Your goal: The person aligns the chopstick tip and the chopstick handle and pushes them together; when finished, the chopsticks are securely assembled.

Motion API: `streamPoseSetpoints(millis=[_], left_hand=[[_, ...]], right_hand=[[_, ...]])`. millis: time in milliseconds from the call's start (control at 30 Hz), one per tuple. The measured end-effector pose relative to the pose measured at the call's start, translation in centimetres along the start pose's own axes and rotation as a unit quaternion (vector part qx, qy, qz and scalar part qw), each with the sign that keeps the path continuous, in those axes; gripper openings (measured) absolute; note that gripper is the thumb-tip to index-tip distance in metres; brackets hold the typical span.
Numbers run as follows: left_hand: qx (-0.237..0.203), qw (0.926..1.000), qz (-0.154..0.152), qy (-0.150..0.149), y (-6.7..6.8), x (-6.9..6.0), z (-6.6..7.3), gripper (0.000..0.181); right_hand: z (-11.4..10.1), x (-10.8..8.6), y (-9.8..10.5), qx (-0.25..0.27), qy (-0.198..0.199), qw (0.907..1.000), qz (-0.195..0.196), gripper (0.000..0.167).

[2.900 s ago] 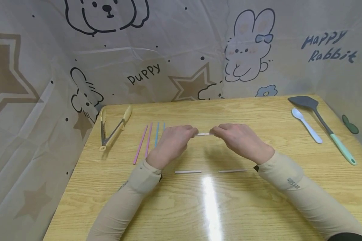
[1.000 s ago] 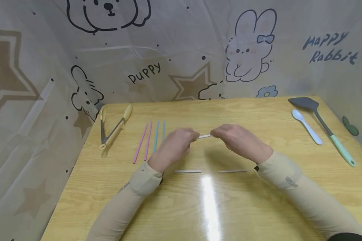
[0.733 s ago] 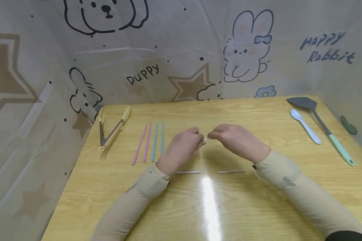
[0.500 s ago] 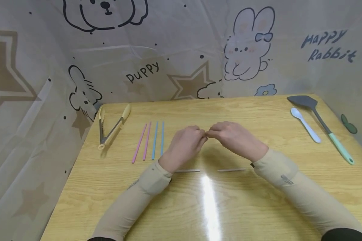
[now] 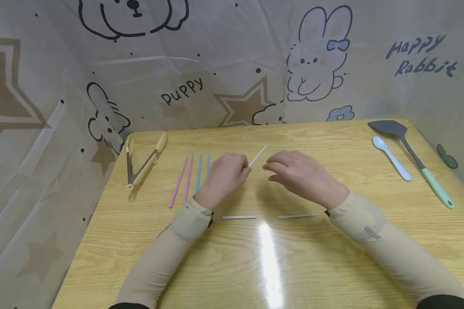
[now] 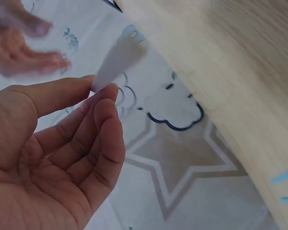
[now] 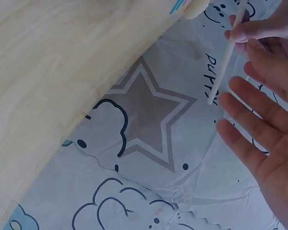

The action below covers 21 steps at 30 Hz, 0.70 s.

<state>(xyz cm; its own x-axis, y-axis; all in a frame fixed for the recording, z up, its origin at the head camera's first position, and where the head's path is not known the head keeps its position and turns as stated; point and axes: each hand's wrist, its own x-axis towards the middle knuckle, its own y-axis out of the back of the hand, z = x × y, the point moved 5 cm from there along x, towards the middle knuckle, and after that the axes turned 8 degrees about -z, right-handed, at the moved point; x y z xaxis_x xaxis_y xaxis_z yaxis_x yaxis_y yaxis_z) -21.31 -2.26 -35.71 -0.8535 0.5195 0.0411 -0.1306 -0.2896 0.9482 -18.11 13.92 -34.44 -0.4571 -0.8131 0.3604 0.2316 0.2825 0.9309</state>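
Note:
My left hand pinches a thin white stick between thumb and forefinger. The stick slants up and away from the fingertips, clear of the table; in the left wrist view it is blurred. To its right, my right hand holds nothing, its fingers spread and loosely bent. The right wrist view shows the stick close to the right fingers but apart from them. Two similar pale sticks lie end to end with a gap on the table nearer me, a left one and a right one.
Left of my left hand lie two pink sticks and two blue sticks, partly hidden by it. Yellow-tipped tongs stand spread at the far left. At the right lie a pale blue spoon and a grey spatula with a green handle.
The hands met over the white stick, hiding it, then parted. My right hand has let go and spread its fingers; the left has moved left with the stick, which now points up and away.

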Motion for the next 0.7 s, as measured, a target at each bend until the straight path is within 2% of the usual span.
streamPoseSetpoints(millis=[133,267,400,500,633,700], left_hand=[[-0.033,0.9988,-0.006,0.036,-0.2,0.2,-1.6,0.015],[-0.044,0.9964,-0.013,0.071,-0.5,0.6,-3.0,0.015],[-0.049,0.9937,-0.019,0.099,-0.8,0.9,-4.4,0.016],[-0.056,0.9923,-0.021,0.108,-1.2,1.0,-5.2,0.025],[-0.074,0.9888,-0.029,0.127,-1.7,1.0,-6.1,0.042],[-0.081,0.9864,-0.036,0.138,-1.9,1.0,-6.4,0.044]], right_hand=[[-0.2,-0.7,-0.5,0.011,-0.011,0.9991,-0.039,0.035],[-0.3,-1.7,-1.3,0.040,-0.042,0.9936,-0.097,0.034],[-0.6,-2.8,-2.1,0.091,-0.078,0.9806,-0.155,0.031],[-0.9,-3.6,-2.4,0.117,-0.098,0.9686,-0.196,0.029],[-1.5,-4.6,-2.6,0.145,-0.113,0.9556,-0.230,0.018],[-1.9,-5.1,-2.7,0.157,-0.116,0.9506,-0.241,0.013]])
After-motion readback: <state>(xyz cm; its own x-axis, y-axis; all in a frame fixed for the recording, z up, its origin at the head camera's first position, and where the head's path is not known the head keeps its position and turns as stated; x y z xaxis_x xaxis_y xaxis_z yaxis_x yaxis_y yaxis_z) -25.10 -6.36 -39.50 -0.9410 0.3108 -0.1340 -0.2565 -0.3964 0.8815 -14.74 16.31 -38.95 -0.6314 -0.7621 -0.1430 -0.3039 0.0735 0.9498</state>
